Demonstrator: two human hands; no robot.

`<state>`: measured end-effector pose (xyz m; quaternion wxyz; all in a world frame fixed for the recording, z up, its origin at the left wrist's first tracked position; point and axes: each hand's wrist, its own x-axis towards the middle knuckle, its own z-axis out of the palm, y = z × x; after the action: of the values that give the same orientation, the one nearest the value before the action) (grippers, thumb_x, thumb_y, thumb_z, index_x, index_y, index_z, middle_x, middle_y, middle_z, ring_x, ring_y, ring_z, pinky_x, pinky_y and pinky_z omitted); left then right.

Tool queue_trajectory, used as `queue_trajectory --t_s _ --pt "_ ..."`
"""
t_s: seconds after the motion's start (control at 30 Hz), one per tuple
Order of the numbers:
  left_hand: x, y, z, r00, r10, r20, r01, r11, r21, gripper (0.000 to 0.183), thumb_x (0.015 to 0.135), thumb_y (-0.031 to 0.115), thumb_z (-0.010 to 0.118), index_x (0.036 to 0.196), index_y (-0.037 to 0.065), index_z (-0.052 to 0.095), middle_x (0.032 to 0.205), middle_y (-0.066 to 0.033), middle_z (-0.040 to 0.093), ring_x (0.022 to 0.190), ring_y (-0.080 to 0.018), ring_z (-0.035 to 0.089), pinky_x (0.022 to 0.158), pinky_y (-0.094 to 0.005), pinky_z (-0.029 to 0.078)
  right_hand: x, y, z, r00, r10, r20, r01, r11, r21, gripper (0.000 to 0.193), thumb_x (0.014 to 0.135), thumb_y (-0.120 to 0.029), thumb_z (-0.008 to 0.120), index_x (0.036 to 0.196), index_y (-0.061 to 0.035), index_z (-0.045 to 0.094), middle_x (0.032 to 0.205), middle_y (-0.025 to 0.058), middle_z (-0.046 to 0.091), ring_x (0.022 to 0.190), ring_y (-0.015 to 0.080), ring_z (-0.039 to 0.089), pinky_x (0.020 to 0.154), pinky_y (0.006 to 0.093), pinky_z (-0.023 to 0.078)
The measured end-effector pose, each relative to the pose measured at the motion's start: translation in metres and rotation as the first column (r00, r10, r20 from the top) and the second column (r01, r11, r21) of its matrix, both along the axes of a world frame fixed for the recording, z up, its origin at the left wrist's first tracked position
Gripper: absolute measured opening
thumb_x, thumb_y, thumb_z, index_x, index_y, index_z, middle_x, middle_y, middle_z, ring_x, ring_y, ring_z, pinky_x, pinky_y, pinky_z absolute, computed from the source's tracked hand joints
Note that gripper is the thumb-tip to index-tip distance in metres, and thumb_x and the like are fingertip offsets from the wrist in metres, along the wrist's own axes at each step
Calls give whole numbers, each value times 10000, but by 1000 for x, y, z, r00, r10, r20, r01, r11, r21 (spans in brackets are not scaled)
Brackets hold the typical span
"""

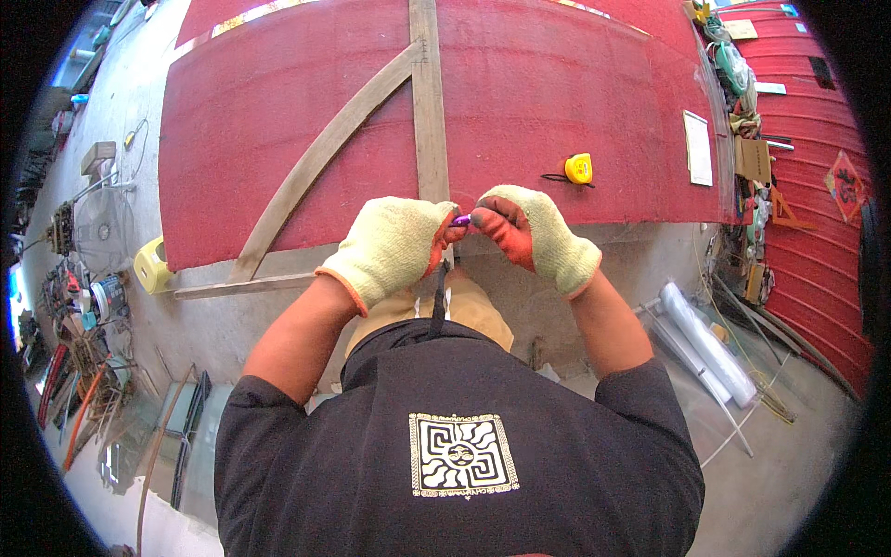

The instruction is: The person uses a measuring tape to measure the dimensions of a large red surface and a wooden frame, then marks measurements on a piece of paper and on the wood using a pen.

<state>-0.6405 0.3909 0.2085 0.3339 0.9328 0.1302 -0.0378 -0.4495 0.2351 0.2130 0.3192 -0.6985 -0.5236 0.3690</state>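
Note:
Both hands wear pale yellow knit gloves with red-orange palms and meet in front of my waist. Between their fingertips is a small purple, pen-like thing (460, 221), mostly hidden by the gloves. My left hand (390, 246) is closed around one end of it, and my right hand (536, 232) pinches the other. Just beyond them lies a large wooden set square (427, 111), its straight bar running away from me and a curved brace joining it on the left. To the right of my right hand, a yellow tape measure (578, 169) rests on the red-covered table (557, 84).
A white notepad (697, 148) lies at the table's right side. A yellow stool (151, 266) stands by its left corner. Clear plastic-wrapped rolls (707, 343) lean at the lower right. Tools and cords crowd the left floor, near a fan (102, 223).

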Motion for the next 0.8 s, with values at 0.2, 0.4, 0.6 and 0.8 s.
queue_trajectory --t_s 0.2,0.4,0.6,0.8 --pt "20 -9 -11 999 51 -12 -51 998 -47 295 1032 358 636 1091 77 699 926 -185 750 890 -437 734 727 -528 580 -25 0 -13 593 -481 -645 416 870 -266 242 1112 -262 659 1195 -37 696 974 -19 707 880 77 638 788 259 534" --pt "22 2 -23 986 142 89 -117 964 -237 371 1039 331 658 1295 66 705 1087 -230 751 1041 -436 731 861 -467 593 7 -5 -21 459 -624 -632 633 729 -260 309 1096 -429 656 1105 -124 710 746 -51 599 607 45 497 558 236 394" --pt "26 13 -34 992 108 58 -70 888 -454 308 1041 193 685 1294 19 706 1053 -211 763 956 -279 748 870 -375 578 20 -1 -20 640 -402 -655 297 916 -272 462 1136 -516 523 1218 -102 710 839 -26 671 708 71 606 631 256 489" --pt "28 71 -98 882 411 232 -317 880 -354 402 1030 195 706 1408 65 664 1284 -180 726 1175 -256 691 1026 -390 554 36 5 -41 360 -527 -770 530 795 -296 529 1151 -537 459 1251 -85 715 905 6 716 745 101 621 654 261 480"
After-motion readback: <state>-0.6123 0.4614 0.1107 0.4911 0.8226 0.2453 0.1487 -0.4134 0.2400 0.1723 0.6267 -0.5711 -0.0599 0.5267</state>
